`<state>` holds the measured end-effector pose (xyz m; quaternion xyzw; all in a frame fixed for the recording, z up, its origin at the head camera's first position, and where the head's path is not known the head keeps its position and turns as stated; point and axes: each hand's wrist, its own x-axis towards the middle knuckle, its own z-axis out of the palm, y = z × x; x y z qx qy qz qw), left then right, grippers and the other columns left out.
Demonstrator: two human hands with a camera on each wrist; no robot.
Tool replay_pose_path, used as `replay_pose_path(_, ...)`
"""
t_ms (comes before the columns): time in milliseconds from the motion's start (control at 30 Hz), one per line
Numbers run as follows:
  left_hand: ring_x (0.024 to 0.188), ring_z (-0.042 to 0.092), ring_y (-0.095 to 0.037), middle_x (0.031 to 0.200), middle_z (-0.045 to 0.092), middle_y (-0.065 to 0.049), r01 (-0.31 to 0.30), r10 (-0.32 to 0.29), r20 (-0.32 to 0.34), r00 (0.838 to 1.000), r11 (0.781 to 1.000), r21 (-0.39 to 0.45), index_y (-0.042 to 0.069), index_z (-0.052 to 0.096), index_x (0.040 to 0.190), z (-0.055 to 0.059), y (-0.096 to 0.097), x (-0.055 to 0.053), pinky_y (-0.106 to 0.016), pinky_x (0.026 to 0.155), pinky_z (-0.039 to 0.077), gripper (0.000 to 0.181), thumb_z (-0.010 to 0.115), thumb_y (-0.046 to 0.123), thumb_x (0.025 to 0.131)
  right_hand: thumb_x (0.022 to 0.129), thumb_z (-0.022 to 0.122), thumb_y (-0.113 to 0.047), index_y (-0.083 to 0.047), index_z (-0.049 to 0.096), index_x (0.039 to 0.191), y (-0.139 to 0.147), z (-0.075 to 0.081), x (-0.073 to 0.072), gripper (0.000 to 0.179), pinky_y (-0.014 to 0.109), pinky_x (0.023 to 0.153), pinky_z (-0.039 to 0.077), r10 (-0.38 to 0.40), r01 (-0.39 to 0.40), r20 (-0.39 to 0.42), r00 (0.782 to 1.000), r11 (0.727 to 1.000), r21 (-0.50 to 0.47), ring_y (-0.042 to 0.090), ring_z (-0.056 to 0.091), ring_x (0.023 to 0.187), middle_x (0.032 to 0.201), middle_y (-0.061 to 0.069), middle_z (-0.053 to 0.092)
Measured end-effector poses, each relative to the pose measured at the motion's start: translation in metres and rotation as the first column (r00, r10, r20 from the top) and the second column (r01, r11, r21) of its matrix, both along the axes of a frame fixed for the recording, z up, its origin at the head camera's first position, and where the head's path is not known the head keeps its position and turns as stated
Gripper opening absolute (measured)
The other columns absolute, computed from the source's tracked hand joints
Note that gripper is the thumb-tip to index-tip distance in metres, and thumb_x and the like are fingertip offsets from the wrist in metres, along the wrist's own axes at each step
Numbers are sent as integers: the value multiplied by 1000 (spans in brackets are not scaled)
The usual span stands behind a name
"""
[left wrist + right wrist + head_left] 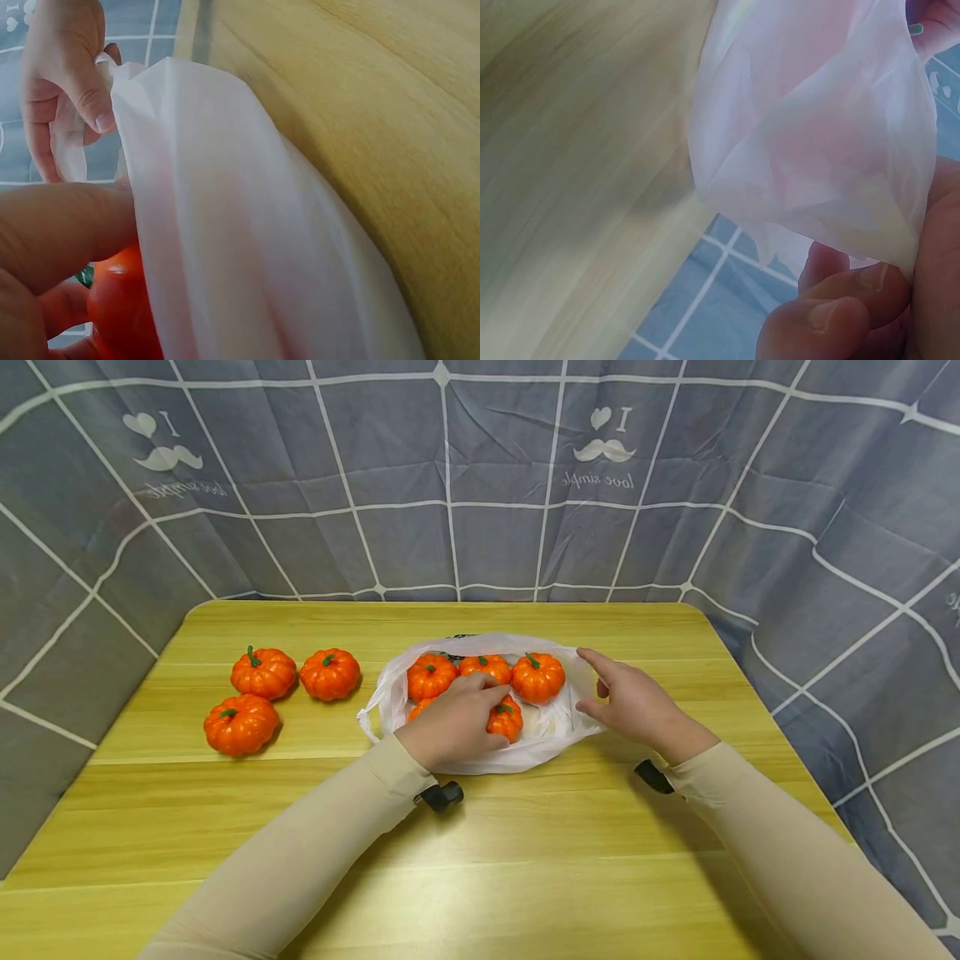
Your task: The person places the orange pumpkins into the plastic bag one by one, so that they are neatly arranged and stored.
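Observation:
A white plastic bag (517, 762) lies with its mouth spread wide, several orange mini pumpkins (537, 681) with green stems inside it. My left hand (459, 717) reaches into the bag and holds a front pumpkin (506, 720) between thumb and fingers. The left wrist view has this pumpkin (126, 304) beside the thumb, partly behind the bag's wall (225, 195). At the bag's right side, my right hand (637, 703) grips the rim. The right wrist view gives its curled fingers (821, 319) at the bag's gathered edge (885, 244).
Left of the bag, three more pumpkins stand close together on the wooden table (540, 868): one at the back (264, 675), one to its right (330, 677) and one in front (240, 727). A grey checked curtain (495, 552) hangs behind the table and along both sides.

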<state>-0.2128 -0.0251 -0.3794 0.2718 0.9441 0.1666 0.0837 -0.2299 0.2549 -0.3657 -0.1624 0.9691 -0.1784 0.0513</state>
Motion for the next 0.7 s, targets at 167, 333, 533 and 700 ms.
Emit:
replay_pose_path(167,143,46,-31,153,50,-14,-13,13,8,1000,1000,6,10,51,157,1,-1,0,-41,120,44,74,76,36,93,92,81,-22,-7,37,162,0,0,-1,84,33,63,39,2,-2,8,1000,1000,-5,22,47,69,86,9,56)
replay_pose_path(333,140,48,-31,151,51,-13,-30,30,33,999,999,15,11,51,157,2,-1,-1,-41,118,45,75,77,36,91,92,81,-22,-7,37,162,0,-1,-1,84,33,63,39,4,-4,10,1000,1000,-7,22,47,70,86,9,56)
replay_pose_path(533,136,51,-31,147,53,-13,-40,39,43,998,999,20,11,52,156,4,-2,-1,-41,116,47,74,78,30,89,92,81,-23,-8,36,162,-1,-1,-2,85,33,62,39,-1,1,10,1000,1000,-1,23,47,70,86,9,55)
replay_pose_path(700,135,52,-30,147,53,-11,-49,48,59,997,999,18,12,53,155,4,-3,-1,-41,115,47,73,78,28,88,92,81,-23,-8,37,162,-1,-1,-2,84,33,62,38,4,-4,8,1000,1000,0,22,46,69,86,9,55)
